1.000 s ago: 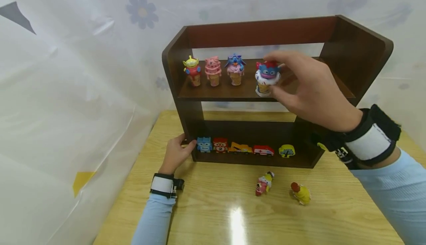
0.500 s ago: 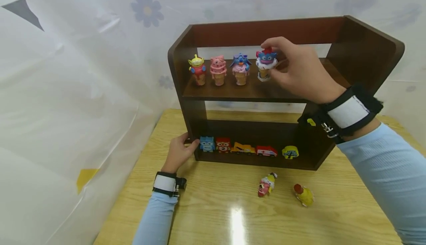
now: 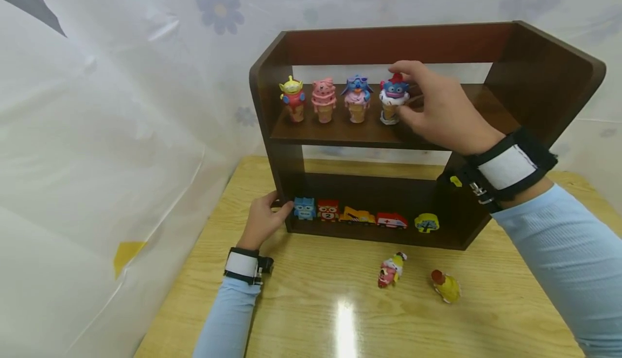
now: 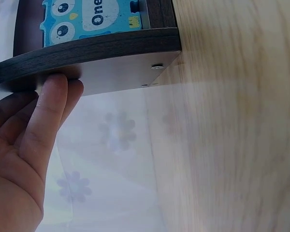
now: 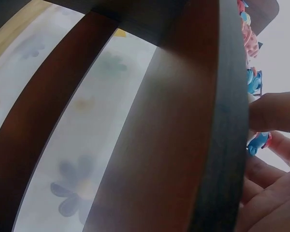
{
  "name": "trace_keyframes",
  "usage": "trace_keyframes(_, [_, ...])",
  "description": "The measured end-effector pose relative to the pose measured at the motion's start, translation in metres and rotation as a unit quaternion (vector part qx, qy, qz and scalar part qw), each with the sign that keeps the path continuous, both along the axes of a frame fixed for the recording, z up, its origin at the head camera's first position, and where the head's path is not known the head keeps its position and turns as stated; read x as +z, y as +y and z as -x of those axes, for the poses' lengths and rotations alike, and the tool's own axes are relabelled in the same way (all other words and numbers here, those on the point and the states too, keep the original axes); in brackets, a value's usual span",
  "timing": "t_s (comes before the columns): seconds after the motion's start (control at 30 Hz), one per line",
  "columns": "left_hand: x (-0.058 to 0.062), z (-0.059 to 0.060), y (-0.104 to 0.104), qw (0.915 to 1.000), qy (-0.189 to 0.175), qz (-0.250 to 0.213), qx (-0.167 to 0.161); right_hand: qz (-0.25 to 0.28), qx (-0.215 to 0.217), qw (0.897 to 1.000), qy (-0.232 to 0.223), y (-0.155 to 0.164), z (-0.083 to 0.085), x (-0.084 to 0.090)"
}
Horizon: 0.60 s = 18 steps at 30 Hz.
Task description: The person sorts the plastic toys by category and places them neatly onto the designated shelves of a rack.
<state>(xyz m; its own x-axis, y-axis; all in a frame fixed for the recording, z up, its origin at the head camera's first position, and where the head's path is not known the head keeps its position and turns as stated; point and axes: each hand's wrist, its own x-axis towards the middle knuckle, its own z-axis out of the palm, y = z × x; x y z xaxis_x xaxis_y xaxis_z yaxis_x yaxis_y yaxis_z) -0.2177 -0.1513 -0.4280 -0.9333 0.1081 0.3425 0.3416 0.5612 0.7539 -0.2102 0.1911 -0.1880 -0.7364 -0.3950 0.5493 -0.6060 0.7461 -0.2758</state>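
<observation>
A dark brown two-level shelf (image 3: 544,72) stands on a wooden table (image 3: 301,304). On its upper board are a green alien cone figure (image 3: 293,99), a pink one (image 3: 323,100) and a blue one (image 3: 357,99). Next to them stands a blue-and-red figure on a white swirl (image 3: 392,101). My right hand (image 3: 408,96) pinches that figure, index finger on top and thumb at its side; the right wrist view shows the fingers (image 5: 273,111) beside it. My left hand (image 3: 272,212) grips the shelf's lower left side panel (image 4: 101,48), fingers (image 4: 48,116) lying along it.
The lower board holds a blue owl block (image 3: 304,208), a red owl block (image 3: 328,210), a yellow truck (image 3: 357,216), an ambulance (image 3: 391,220) and a yellow tree (image 3: 426,222). Two small figures (image 3: 391,270) (image 3: 447,286) lie on the table in front. A flowered plastic curtain (image 3: 121,104) hangs left and behind.
My right hand carried the blue-and-red figure from the front edge of the upper board back and left, into line beside the blue figure. My left hand kept its hold on the shelf.
</observation>
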Motion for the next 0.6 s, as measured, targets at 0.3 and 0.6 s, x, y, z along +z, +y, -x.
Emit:
trace_keyframes(0.3, [-0.001,0.001,0.001,0.9998,0.017,0.007,0.002,0.003,-0.002,0.999,-0.031,0.006,-0.004,0.003])
trace_keyframes(0.6, [-0.001,0.000,0.001,0.9995,0.022,0.020,0.003,0.025,-0.004,1.000,0.018,0.024,-0.039,0.002])
